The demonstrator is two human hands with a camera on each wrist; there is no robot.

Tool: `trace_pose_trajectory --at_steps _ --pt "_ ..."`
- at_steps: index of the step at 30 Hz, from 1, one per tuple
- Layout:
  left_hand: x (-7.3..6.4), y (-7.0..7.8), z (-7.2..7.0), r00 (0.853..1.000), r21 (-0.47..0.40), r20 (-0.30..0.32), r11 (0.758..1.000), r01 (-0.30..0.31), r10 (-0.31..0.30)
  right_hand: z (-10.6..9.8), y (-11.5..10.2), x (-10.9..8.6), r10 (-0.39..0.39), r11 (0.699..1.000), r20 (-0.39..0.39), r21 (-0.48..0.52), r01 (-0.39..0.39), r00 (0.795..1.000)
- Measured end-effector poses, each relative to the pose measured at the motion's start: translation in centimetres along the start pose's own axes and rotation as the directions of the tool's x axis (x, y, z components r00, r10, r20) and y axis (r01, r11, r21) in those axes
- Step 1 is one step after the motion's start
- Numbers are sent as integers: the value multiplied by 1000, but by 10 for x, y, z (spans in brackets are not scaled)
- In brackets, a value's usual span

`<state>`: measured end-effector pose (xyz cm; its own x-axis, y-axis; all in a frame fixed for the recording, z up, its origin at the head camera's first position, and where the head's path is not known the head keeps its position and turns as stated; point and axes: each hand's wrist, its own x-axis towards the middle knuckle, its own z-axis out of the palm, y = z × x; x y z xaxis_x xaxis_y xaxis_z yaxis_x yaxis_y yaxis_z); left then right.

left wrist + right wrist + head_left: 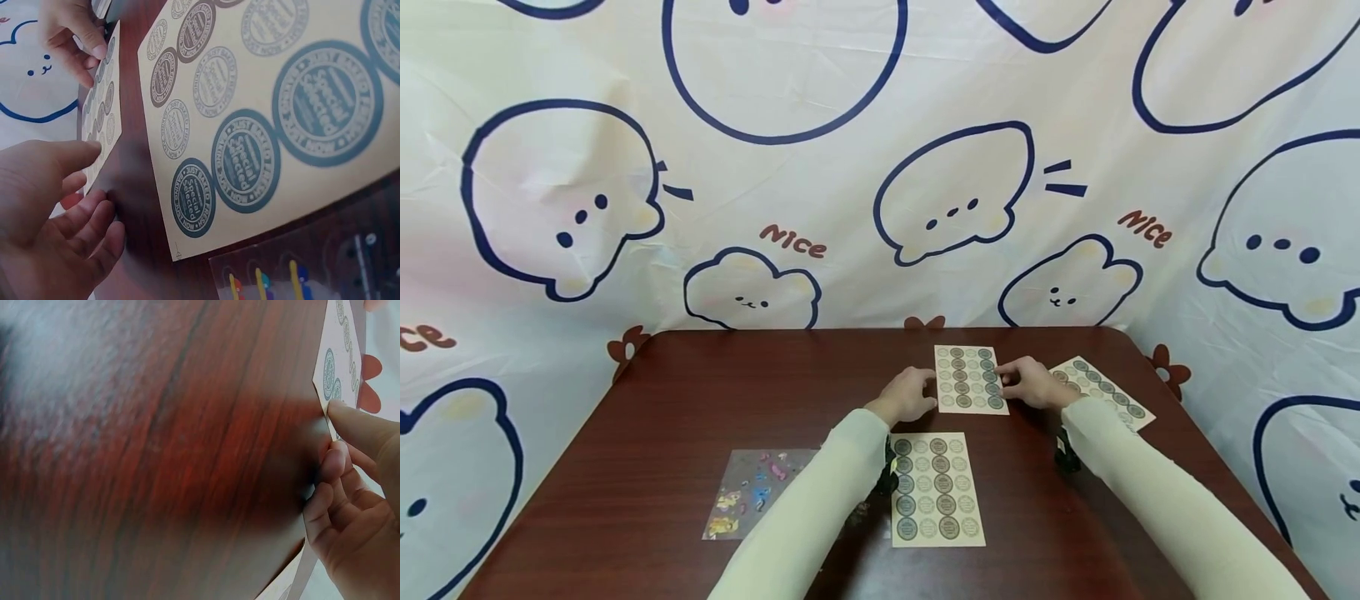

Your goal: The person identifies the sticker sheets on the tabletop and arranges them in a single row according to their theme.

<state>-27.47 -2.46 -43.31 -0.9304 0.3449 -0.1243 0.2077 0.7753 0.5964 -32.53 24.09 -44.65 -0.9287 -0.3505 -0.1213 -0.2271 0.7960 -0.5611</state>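
A cream sheet of round stickers (967, 380) is between the two hands near the table's far edge. My left hand (907, 395) holds it at its left edge, thumb (84, 153) over the paper and the other fingers curled beside it. At the opposite edge my right hand (1032, 382) pinches the paper between thumb (356, 422) and fingers. A second sticker sheet (934, 492), with green, brown and pale circles, lies flat nearer the body, beside the left wrist. Partly behind the right hand, a third sticker sheet (1105, 387) lies slanted.
A clear plastic sheet (748, 483) with small colourful figures lies at the left, partly hidden under the left sleeve (820, 500). All of this is on a dark red-brown wooden table (700, 400). Behind it hangs a white curtain (850, 183) printed with cartoon bears.
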Motion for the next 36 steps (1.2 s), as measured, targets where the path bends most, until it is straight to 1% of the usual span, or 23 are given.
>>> trace_pose_trajectory --at_steps 4,10,13,20,22,26,30,36 --pt "0 -1 1 1000 -31 -6 1000 -3 3 3 -1 2 -11 1000 -5 12 11 1000" --pt "0 -5 4 1000 -45 -16 999 2 -2 7 -2 5 -18 1000 3 24 18 1000" --pt "0 -7 4 1000 -35 -21 999 8 -9 10 -5 4 -25 1000 3 17 25 1000" --pt "4 -20 4 997 53 -63 998 41 -38 17 -19 7 -34 999 10 9 34 999" --pt "4 -22 2 997 58 -74 997 41 -37 19 -22 10 -41 999 6 5 41 999" --pt "-1 -23 -4 997 49 -75 998 30 -26 23 -25 13 -51 998 8 20 51 999" --pt "-1 -28 -7 997 51 -79 998 27 -23 25 -28 14 -64 998 10 31 63 998" --pt "2 -33 -6 997 32 -79 999 19 -16 28 -26 16 -68 996 6 62 68 998"
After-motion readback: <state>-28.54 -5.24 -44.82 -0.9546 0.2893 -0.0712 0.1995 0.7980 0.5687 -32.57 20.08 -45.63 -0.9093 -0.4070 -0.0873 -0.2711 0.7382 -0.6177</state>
